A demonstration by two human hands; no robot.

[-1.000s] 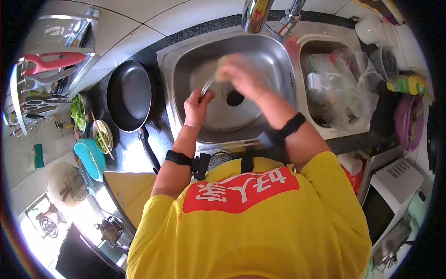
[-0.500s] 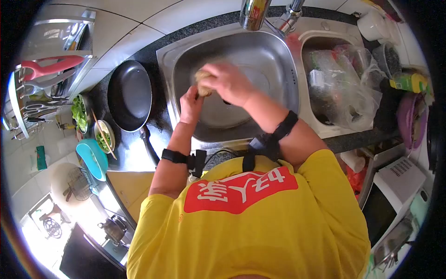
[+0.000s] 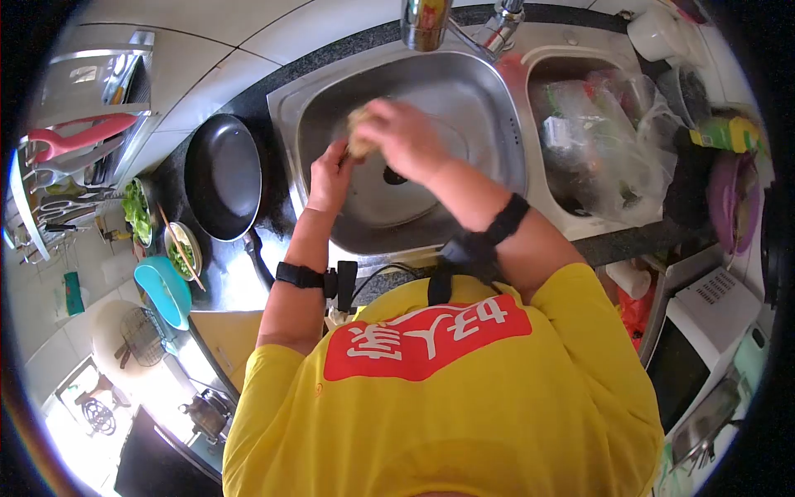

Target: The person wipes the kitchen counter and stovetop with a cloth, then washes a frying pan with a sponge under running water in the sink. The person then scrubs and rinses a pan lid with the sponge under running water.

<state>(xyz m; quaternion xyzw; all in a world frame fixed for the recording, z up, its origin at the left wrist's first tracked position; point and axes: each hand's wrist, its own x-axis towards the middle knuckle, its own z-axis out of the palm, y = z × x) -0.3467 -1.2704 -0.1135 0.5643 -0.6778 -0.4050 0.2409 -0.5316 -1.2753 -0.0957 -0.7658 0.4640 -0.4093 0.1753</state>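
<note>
Tan scrubber (image 3: pixel 359 135), yellow shirt (image 3: pixel 447 414)

Smooth metal sink (image 3: pixel 490 137), glossy faucet (image 3: pixel 424 25)

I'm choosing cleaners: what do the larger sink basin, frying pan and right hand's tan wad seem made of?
Larger sink basin: likely satin stainless steel, from grey metallic reflections. Frying pan: probably coated metal, its black interior smooth. Tan wad: perhaps fibre or sponge, rough but blurred.

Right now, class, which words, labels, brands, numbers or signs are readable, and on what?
"好人家", upside down: red panel on the yellow shirt.
Small red mark beside it: too small.
Yellow-green container: print too small.
White label at the clear plastic bag: too blurred.
</note>
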